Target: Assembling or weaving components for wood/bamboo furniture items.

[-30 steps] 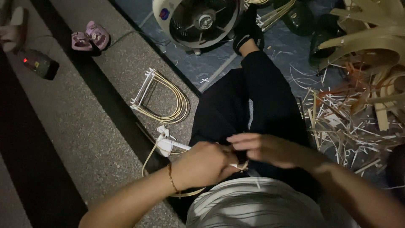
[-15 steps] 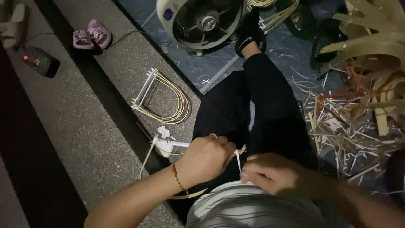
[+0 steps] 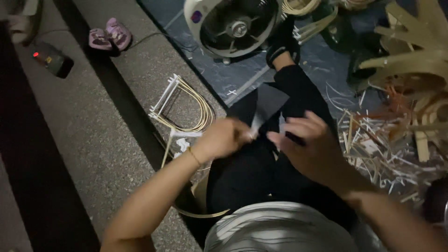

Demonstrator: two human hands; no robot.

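My left hand [image 3: 223,138] is closed on a thin pale strip [image 3: 256,125] that sticks out of its fist above my black-trousered lap [image 3: 261,172]. My right hand [image 3: 305,142] hovers just right of it with the fingers spread, close to the strip's tip; whether it touches the strip is blurred. A long bent strip [image 3: 200,205] curves under my left forearm. A bundle of bent pale strips tied to white sticks [image 3: 184,106] lies on the concrete to the left of my leg.
A round fan [image 3: 233,25] stands beyond my foot. A heap of cut strips and scraps [image 3: 382,149] lies on the right, with wide curved slats [image 3: 415,51] behind it. Small pink shoes [image 3: 108,38] and a dark device with a red light [image 3: 50,59] rest far left.
Both hands have risen from my waist to above my thighs. My right hand has gone from closed on the strip to spread fingers. The view has tilted slightly.
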